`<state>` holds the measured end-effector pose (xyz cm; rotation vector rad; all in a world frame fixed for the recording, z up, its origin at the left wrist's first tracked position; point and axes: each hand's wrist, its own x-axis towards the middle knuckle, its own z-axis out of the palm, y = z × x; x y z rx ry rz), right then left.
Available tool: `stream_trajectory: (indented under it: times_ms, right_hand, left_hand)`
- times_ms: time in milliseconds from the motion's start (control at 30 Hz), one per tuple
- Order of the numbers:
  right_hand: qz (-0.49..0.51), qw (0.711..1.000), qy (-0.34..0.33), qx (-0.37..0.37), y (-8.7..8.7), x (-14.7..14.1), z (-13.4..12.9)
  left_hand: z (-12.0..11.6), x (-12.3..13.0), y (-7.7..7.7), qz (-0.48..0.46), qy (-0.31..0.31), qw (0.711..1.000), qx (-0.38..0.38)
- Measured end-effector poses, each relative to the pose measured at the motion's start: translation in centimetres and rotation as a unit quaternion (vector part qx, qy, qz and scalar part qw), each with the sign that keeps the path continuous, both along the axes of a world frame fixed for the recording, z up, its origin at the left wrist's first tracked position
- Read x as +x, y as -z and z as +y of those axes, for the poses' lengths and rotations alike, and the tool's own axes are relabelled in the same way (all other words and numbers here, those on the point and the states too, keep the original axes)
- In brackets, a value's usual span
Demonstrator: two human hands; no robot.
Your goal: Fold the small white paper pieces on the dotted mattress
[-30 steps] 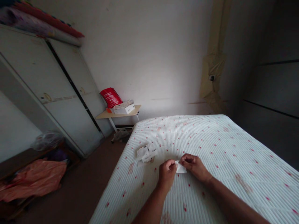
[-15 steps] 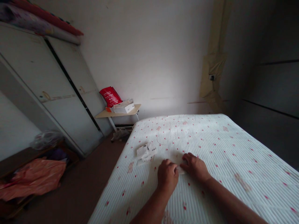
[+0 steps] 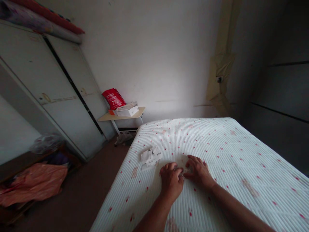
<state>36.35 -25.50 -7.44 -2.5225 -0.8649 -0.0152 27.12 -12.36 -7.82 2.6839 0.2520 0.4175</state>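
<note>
My left hand (image 3: 172,180) rests low over the bed, its fingers curled and thumb turned inward. Close to its right, my right hand (image 3: 199,170) has its fingers bent and its thumb toward the left hand. Between the fingertips of both hands is a small pale, greyish piece (image 3: 182,171), mostly covered by the fingers, so its kind cannot be made out. Beyond the left hand and to its left, white papers with dark print (image 3: 151,157) lie in a loose, folded pile on the bed.
The bed has a white ribbed cover with red dots (image 3: 217,199). A small table (image 3: 106,118) at the back left bears a red bag (image 3: 113,98) and a white box (image 3: 127,111). A wardrobe (image 3: 55,77) stands left; orange cloth (image 3: 36,183) lies on a low bench.
A white, paper-like piece showed between my hands; now less of it shows and it looks greyer. Both hands have shifted slightly, and the right fingers are more spread. The printed papers stay put.
</note>
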Motion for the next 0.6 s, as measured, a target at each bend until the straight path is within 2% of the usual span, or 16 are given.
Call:
stream_trajectory:
  times_ms: [200, 600]
  right_hand:
    - [0.024, 0.999, 0.035, 0.009, 0.0, 0.8, 0.0]
    - [0.016, 0.999, 0.026, 0.044, 1.1, 2.7, -0.7]
  left_hand:
    - [0.1, 0.4, 0.2, 0.014, -0.029, 0.999, -0.024]
    - [0.0, 0.3, -0.1, 0.009, -0.034, 0.999, -0.018]
